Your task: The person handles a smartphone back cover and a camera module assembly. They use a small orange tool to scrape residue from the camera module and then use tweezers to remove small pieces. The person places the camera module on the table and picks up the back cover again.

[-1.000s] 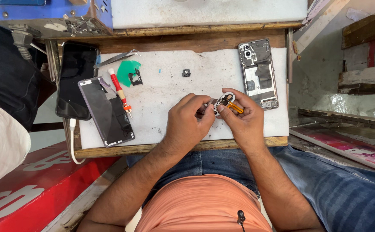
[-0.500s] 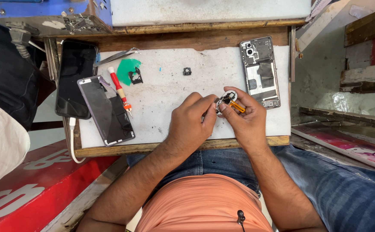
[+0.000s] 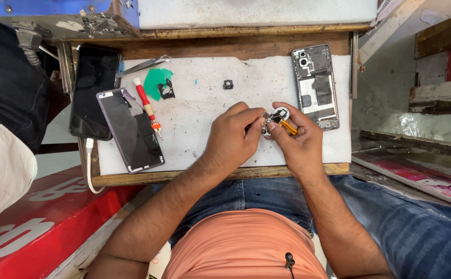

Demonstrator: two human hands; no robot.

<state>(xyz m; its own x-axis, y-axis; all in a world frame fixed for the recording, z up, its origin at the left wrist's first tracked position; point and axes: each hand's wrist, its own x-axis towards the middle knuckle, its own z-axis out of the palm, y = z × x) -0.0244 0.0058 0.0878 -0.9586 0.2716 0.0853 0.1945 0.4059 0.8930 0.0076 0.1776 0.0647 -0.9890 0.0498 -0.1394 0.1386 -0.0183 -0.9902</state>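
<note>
**Both hands pinch a small phone part above the desk**

We see the left hand (image 3: pixel 234 140) and the right hand (image 3: pixel 299 144) meeting near the front edge of the desk (image 3: pixel 267 82), which carries a white mat. Between them is a small round phone part (image 3: pixel 278 117) with an orange flex strip. The fingers of the right hand are curled and pinch this part from the 3 o'clock side. The fingers of the left hand are pressed together around a thin metal tool (image 3: pixel 263 124), whose tip touches the part from the 9 o'clock side; we cannot tell what kind of tool it is.

From the hands, at 1 o'clock, an opened phone frame (image 3: pixel 316 85) lies with its inside up, just beside the right hand. At 11 o'clock a tiny black component (image 3: pixel 228 84) lies alone. At 9 o'clock, well apart, a red-handled screwdriver (image 3: pixel 146 106) lies beside a detached phone back panel (image 3: pixel 130 129). A green plastic film (image 3: pixel 156 82) and a black phone (image 3: pixel 95 90) with a white cable (image 3: pixel 89 165) are at about 10 o'clock.
</note>
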